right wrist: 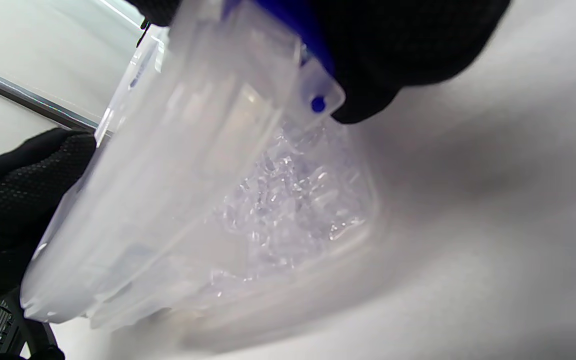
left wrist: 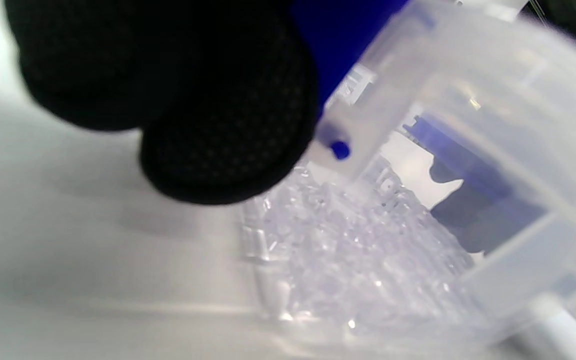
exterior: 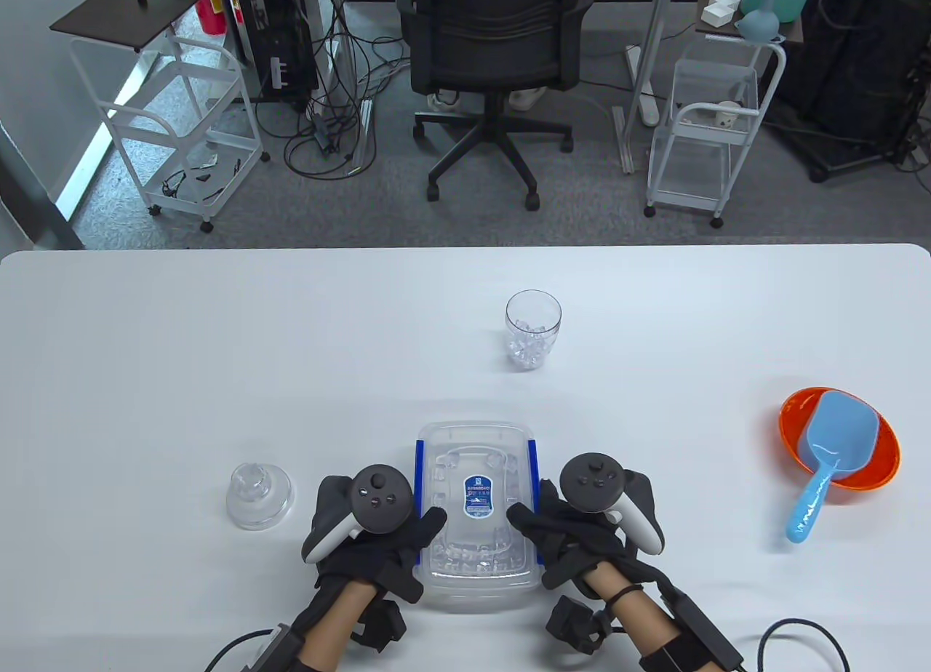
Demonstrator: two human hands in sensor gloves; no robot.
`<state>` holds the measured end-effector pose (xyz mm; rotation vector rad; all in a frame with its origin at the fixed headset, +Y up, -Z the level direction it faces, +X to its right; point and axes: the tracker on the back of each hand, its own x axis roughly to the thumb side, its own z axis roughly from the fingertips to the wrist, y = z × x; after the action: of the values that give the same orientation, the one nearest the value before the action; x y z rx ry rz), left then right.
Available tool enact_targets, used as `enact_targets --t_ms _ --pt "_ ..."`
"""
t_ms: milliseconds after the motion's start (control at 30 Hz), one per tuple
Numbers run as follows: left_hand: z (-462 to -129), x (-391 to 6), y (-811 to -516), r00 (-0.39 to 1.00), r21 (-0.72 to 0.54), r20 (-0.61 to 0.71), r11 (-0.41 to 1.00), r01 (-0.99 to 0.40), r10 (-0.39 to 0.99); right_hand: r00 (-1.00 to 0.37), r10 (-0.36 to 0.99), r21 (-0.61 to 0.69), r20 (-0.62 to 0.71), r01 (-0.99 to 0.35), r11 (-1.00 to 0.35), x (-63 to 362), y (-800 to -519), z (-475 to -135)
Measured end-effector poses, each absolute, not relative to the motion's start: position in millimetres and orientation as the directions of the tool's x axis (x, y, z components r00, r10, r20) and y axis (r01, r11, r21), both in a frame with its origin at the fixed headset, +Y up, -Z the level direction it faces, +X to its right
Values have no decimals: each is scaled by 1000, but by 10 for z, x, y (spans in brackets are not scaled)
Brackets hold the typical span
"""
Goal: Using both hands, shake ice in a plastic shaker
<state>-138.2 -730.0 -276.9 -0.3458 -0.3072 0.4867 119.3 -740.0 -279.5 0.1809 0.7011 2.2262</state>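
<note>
A clear lidded box [exterior: 476, 512] with blue side latches holds ice near the table's front edge. My left hand [exterior: 393, 537] grips its left side, thumb on the lid. My right hand [exterior: 560, 534] grips its right side the same way. In the left wrist view my fingers [left wrist: 218, 125] curl by a blue latch above the ice [left wrist: 358, 260]. The right wrist view shows the box [right wrist: 193, 150] tilted, ice [right wrist: 293, 200] piled at one end. A clear plastic cup [exterior: 533, 330] with ice stands further back at the centre. A clear domed lid [exterior: 260, 495] lies left of my left hand.
An orange bowl [exterior: 873, 476] with a blue scoop [exterior: 829, 446] in it sits at the right of the white table [exterior: 218, 352]. Beyond the far edge stand an office chair [exterior: 494, 68] and two white wire carts.
</note>
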Motion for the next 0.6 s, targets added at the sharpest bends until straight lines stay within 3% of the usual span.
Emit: enact_targets --t_ms 600 --pt "-2764 -1396 -7288 848 -397 220 838 -374 482 -684 722 536 -107 -651 -537 1226 -7409 -2770"
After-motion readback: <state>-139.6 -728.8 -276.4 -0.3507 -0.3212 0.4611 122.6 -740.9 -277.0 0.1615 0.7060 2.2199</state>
